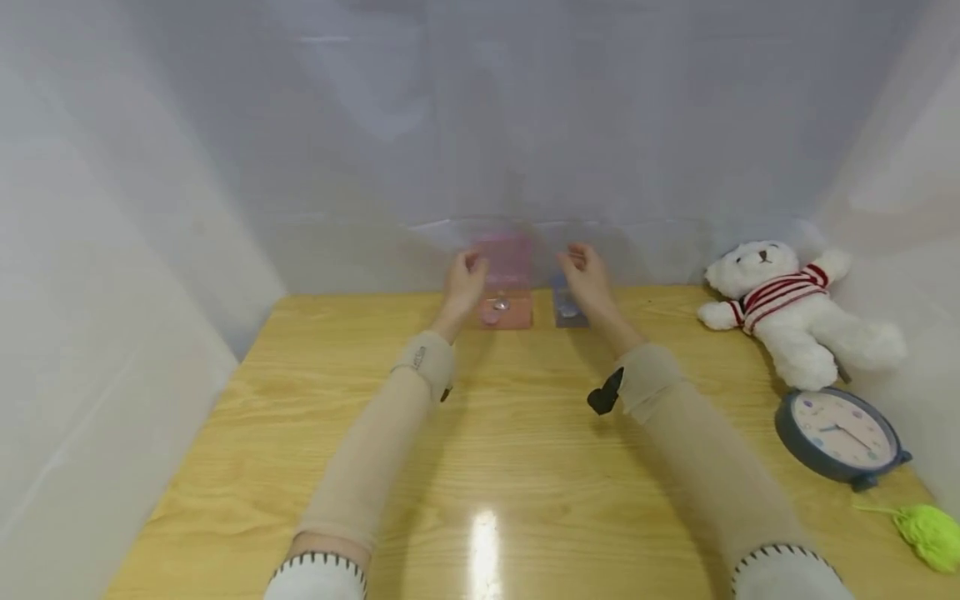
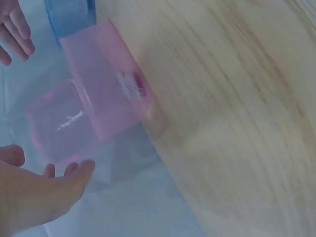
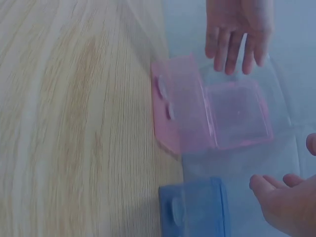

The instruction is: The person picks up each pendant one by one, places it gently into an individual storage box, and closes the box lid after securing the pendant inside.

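Observation:
A clear pink plastic box (image 1: pixel 510 310) stands at the back edge of the wooden table, its see-through lid (image 3: pixel 239 116) swung up and back. Small round things (image 1: pixel 501 305) show in or on it. Just left of the lid, my left hand (image 1: pixel 465 285) hovers with loosely bent fingers and holds nothing. A smaller blue box (image 3: pixel 195 207) stands to the right of the pink one; whether its lid is raised I cannot tell. My right hand (image 1: pixel 587 279) is over the blue box, partly hiding it in the head view. Its fingers are relaxed, apart from the box in the right wrist view.
At the right lies a white teddy bear (image 1: pixel 795 308) in a striped sweater. Nearer are a dark blue clock (image 1: pixel 840 429) and a ball of yellow-green yarn (image 1: pixel 930 536). A pale cloth (image 1: pixel 480 108) hangs behind the table (image 1: pixel 525 467).

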The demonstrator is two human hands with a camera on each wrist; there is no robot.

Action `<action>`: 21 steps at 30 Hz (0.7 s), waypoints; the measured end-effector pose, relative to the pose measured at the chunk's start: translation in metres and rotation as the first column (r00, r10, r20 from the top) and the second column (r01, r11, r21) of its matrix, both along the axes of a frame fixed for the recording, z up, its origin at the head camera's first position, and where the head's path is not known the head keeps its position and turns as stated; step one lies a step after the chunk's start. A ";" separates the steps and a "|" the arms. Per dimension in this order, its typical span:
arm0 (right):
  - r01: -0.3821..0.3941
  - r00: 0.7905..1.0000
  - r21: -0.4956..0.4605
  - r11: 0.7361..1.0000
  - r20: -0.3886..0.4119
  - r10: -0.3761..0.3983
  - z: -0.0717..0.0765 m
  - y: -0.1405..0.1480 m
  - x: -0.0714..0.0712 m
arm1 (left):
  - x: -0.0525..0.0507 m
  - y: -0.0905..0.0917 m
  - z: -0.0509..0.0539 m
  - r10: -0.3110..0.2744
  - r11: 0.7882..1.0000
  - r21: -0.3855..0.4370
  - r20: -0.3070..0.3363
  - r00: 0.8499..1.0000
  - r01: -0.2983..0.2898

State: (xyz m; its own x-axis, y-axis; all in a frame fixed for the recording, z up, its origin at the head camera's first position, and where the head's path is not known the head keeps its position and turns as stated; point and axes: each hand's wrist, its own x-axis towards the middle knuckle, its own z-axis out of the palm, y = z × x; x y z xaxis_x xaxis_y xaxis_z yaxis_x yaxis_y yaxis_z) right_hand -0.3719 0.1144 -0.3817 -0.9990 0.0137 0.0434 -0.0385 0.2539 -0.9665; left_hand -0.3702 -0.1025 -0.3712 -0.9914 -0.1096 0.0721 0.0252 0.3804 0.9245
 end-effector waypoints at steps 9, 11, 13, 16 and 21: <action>-0.118 0.988 -0.037 0.992 0.095 0.121 -0.003 -0.037 -0.010 | -0.004 -0.015 -0.007 -0.049 0.996 -0.074 0.114 0.992 0.058; -0.131 0.986 -0.068 0.989 0.096 0.137 -0.002 -0.042 -0.012 | -0.004 -0.015 -0.006 -0.059 0.996 -0.056 0.125 0.990 0.067; -0.142 0.984 -0.086 0.986 0.098 0.150 -0.002 -0.047 -0.013 | -0.003 -0.015 -0.005 -0.071 0.996 -0.034 0.138 0.988 0.077; -0.152 0.981 -0.096 0.984 0.106 0.162 -0.001 -0.051 -0.014 | -0.003 -0.015 -0.004 -0.092 0.995 -0.026 0.146 0.985 0.097; -0.147 0.981 -0.120 0.982 0.110 0.160 0.000 -0.054 -0.012 | -0.005 -0.016 -0.004 -0.090 0.995 -0.019 0.132 0.987 0.093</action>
